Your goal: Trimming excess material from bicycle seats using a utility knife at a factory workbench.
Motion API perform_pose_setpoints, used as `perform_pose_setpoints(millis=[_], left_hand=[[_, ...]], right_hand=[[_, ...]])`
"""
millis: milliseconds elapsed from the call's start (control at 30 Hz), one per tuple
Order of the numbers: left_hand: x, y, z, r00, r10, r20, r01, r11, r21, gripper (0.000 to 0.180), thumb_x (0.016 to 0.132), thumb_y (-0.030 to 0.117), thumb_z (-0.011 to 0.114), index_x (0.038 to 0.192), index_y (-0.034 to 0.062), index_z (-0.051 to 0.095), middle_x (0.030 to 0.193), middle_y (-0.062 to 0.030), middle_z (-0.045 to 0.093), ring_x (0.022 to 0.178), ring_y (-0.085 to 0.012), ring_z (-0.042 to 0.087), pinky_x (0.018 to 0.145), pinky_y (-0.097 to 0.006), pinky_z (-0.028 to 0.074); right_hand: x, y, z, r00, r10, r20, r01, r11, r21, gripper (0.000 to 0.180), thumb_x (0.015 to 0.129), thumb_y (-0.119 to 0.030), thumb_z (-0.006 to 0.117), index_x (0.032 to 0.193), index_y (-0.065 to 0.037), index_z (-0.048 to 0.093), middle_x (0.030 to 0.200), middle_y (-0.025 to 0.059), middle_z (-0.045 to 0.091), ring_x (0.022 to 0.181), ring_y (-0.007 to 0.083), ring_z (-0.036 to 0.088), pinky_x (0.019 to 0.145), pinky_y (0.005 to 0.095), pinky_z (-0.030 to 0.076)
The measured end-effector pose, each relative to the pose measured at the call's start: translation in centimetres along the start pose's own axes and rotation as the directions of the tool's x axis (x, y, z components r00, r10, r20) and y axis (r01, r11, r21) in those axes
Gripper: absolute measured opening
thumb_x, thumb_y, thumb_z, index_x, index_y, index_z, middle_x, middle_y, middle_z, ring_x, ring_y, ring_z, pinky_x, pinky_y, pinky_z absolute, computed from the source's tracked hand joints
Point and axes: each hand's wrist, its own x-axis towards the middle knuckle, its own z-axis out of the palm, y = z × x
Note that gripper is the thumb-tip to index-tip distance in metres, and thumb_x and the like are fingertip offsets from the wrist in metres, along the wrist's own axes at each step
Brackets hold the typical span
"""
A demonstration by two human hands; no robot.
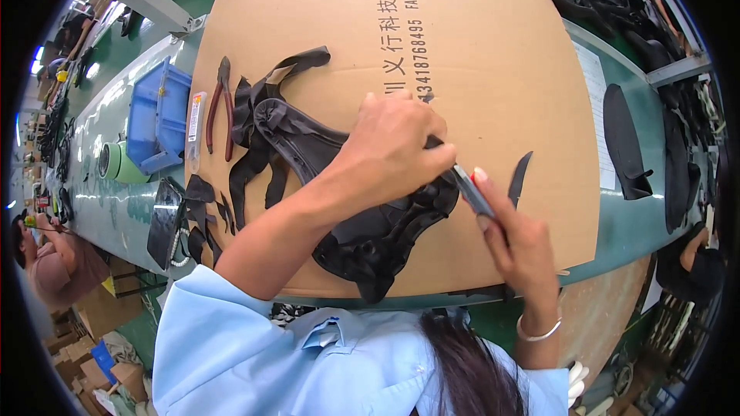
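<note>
Near edge: light blue sleeves, both forearms coming in from below.

Right hand point(518, 240): closed around a slim knife point(472, 191), grey handle with a red spot near the thumb. Fingers wrapped, thumb on top. The blade tip is hidden under the left hand, so I cannot tell where it meets the material.

Left hand point(391, 150): fingers curled, pressing down flat on the black moulded part point(362, 243). It pins the part rather than lifting it.

The part lies on a cardboard sheet point(493, 54) that covers the desk point(617, 223), its lower lobe close to the near edge of the sheet, its narrow arm running up and left under the left wrist.

Judgement on technique: trimming looks to be under way. Keep the holding fingers behind the blade line, not ahead of it. Cut in short strokes, blade low, away from the holding hand. The cardboard should take the edge, so keep the whole cut over it.

Left of the part: loose black trimmings point(254, 162), curled strips, some touching the part. More scraps point(202, 212) sit at the sheet's left edge. One thin black sliver point(520, 177) lies just right of the knife.

Farther: red-handled pliers point(220, 108) on the sheet, a blue bin point(158, 119) beside them, a green tape roll point(116, 162) near the bin. Right side: a flat black panel point(624, 142), well apart from the hands.
</note>
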Motion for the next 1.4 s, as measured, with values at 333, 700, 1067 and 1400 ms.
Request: perform_pose_setpoints(millis=[333,700,1067,1400], left_hand=[[1.3,-0.7,-1.4,0.886,0.019,-0.463,-0.441,-0.271,-0.855,0.030,0.096,0.032,0.054,0.100,0.0044,0.064,0.115,-0.0084,0.053,0.117,-0.0226,0.044,0.101,-0.046,0.031],[-3.6,-1.5,-2.2,0.940,0.341,-0.010,-0.317,0.883,0.347,0.018,0.067,0.014,0.071,0.077,0.0049,0.059,0.063,-0.0048,0.049,0.067,-0.0243,0.052,0.059,-0.031,0.045],[-1.9,-4.2,-0.4,0.589,0.203,-0.782,-0.212,0.973,0.093,0.014,0.069,0.001,0.067,0.063,0.0020,0.054,0.061,-0.0082,0.053,0.061,-0.0228,0.050,0.055,-0.035,0.041],[-5.4,-4.2,-2.6,0.633,-0.757,-0.159,0.087,0.274,-0.958,0.039,0.097,0.032,0.052,0.112,-0.0024,0.062,0.106,-0.0030,0.065,0.098,-0.0096,0.054,0.090,-0.025,0.039]], right_hand=[[-5.5,-5.3,4.8,0.945,0.328,-0.002,-0.296,0.855,0.425,0.057,0.091,-0.010,0.053,0.144,-0.005,0.033,0.123,0.0252,0.056,0.082,0.0421,0.065,0.067,0.0405,0.051],[-1.0,-4.5,0.2,0.999,0.042,0.005,-0.041,0.996,-0.085,0.053,0.085,-0.008,0.058,0.136,-0.023,0.051,0.064,0.0112,0.060,0.049,0.0238,0.056,0.049,0.0331,0.042],[-5.5,-6.6,3.7,0.907,0.407,0.107,-0.408,0.790,0.458,0.052,0.093,-0.008,0.047,0.144,-0.012,0.039,0.070,0.0030,0.056,0.049,0.0074,0.048,0.046,0.0240,0.043],[-4.6,-4.5,1.7,0.965,0.166,-0.202,-0.181,0.982,-0.057,0.052,0.086,-0.008,0.059,0.136,-0.018,0.050,0.071,0.0135,0.063,0.048,0.0299,0.055,0.050,0.0374,0.043]])
